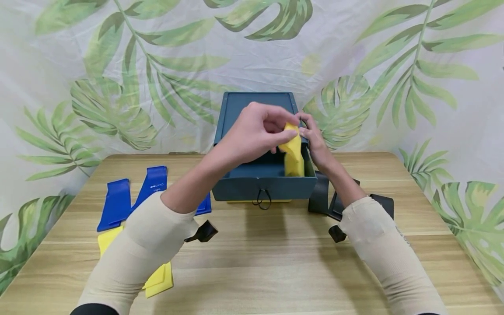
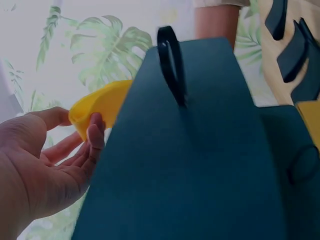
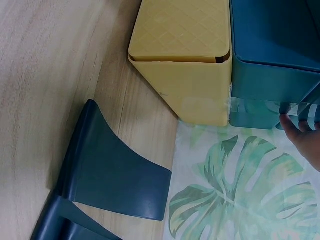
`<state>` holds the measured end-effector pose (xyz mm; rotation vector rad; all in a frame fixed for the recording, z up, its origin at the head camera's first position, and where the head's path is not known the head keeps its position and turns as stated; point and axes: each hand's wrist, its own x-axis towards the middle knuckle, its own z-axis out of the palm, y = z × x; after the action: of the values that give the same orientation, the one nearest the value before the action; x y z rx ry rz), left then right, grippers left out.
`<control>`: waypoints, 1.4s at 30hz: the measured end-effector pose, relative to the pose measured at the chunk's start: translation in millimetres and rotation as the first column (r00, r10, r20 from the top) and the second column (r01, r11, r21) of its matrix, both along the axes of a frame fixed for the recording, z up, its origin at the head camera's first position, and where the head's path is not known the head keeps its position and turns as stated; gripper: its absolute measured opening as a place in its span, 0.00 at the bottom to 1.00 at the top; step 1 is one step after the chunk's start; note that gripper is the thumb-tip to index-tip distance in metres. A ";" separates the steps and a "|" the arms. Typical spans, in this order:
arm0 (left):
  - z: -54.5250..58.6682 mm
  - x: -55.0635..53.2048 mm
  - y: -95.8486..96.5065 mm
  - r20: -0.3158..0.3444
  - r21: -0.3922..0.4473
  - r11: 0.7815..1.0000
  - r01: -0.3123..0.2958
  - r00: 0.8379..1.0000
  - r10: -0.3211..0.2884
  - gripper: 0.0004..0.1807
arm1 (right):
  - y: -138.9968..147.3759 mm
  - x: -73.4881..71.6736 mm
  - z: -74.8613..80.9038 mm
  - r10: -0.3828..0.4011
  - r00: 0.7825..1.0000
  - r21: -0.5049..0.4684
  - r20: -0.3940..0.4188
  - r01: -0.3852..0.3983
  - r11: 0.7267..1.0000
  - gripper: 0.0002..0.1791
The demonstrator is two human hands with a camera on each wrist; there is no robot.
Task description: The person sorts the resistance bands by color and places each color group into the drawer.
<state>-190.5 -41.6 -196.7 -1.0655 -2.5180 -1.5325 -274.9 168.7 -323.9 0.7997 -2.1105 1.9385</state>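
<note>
My left hand (image 1: 261,131) pinches a folded yellow resistance band (image 1: 293,151) above the pulled-out top drawer (image 1: 264,188) of a dark blue-green box. In the left wrist view, the left hand (image 2: 55,155) has thumb and fingers on the yellow band (image 2: 102,102), partly behind the drawer front (image 2: 190,165). The band's lower end hangs at the drawer's right inner side. My right hand (image 1: 315,142) is beside it at the box's right side, its fingertips near the left hand's. In the right wrist view, the fingers (image 3: 292,125) reach the box's side; I cannot tell whether they grip.
Blue bands (image 1: 116,203) and yellow bands (image 1: 159,280) lie on the wooden table (image 1: 252,271) at left. Black bands (image 1: 319,192) lie right of the box. A yellow drawer (image 3: 185,80) sits under the blue-green one. A leaf-patterned cloth (image 1: 189,52) hangs behind.
</note>
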 end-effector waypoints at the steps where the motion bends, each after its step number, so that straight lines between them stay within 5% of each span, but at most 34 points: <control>1: -2.4 0.2 -4.0 0.012 -0.024 1.000 -0.007 1.000 0.007 0.12 | -0.3 0.4 -0.3 -0.004 1.000 0.001 0.011 0.004 1.000 0.23; 6: -14.6 2.1 -27.0 0.075 -0.095 0.995 -0.022 0.997 0.029 0.12 | -1.0 1.6 -0.5 0.011 0.998 -0.022 0.065 -0.010 1.000 0.22; 15: -34.3 2.7 -60.9 0.215 -0.054 0.998 -0.021 0.976 0.032 0.13 | -1.0 1.7 -0.2 0.031 0.997 -0.037 0.071 -0.029 0.999 0.22; 29: -38.4 2.5 -71.5 0.118 -0.221 0.972 -0.075 0.988 0.102 0.15 | -1.0 1.8 -0.5 0.026 0.997 -0.016 0.070 -0.025 1.000 0.23; 42: -32.6 5.3 -69.1 -0.026 -0.421 0.900 -0.114 0.993 0.113 0.12 | -2.8 3.5 1.4 0.018 0.997 -0.016 0.076 -0.017 1.000 0.23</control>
<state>-185.2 -110.7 -229.4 -0.9210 -2.9306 -0.9772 -271.5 165.9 -322.5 0.7552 -2.1348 2.0233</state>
